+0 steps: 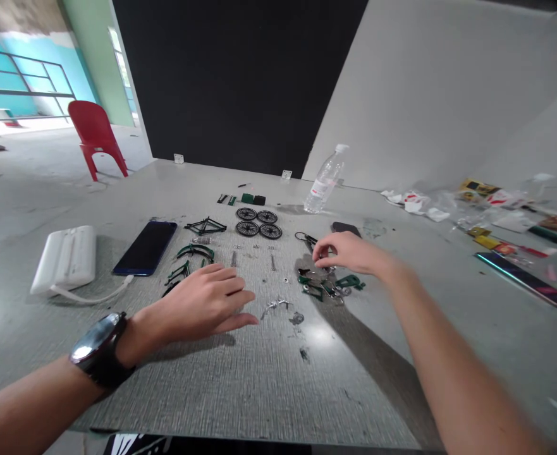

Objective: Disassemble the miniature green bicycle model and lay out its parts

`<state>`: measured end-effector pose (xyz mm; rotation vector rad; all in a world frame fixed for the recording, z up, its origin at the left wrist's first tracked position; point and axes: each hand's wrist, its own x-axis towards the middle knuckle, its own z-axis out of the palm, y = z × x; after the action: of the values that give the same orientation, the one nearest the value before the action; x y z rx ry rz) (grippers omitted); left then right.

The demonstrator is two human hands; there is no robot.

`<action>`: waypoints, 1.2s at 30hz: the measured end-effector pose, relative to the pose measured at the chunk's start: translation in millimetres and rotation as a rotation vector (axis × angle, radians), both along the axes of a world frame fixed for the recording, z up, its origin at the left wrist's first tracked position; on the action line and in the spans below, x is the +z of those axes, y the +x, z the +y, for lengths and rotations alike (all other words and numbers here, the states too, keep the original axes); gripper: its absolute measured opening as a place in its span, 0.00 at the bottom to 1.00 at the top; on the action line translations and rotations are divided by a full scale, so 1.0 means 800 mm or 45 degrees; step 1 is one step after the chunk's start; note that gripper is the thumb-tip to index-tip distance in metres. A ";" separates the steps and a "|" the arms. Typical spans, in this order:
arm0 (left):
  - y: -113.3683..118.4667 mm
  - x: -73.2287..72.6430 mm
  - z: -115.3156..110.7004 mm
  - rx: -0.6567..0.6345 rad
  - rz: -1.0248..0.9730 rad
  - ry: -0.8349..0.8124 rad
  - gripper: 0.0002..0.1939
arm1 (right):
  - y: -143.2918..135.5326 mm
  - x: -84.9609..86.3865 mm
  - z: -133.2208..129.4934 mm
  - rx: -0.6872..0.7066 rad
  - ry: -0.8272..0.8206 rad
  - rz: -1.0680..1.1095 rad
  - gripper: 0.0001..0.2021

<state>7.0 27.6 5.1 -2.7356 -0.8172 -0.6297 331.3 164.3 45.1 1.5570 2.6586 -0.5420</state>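
Observation:
My left hand (207,302), a watch on its wrist, is over the table with fingers stretched out and nothing in them. Beside it lie curved green mudguard-like pieces (195,251), partly hidden by the hand. My right hand (339,249) is above a pile of small green and silver parts (328,287). Its fingers are curled together at the tips; what they hold, if anything, is hidden. A black ring-ended piece (301,236) lies just beyond those fingers. Between my hands are a silver handlebar-like part (276,304) and a small chain-like coil (296,318).
Several black miniature spoked wheels (247,228) and a small bicycle frame (205,225) lie farther back. At left, a phone (145,248) is cabled to a white power bank (66,259). A water bottle (325,181) stands behind; packaging (484,193) and another phone (527,278) lie right.

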 end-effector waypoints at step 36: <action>0.005 0.000 -0.002 -0.054 0.052 -0.173 0.22 | -0.011 -0.012 -0.006 0.019 -0.195 0.003 0.08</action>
<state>10.9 26.2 5.3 -2.8846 -0.8229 -0.5431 322.8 159.7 35.2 1.4942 2.5588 -0.7281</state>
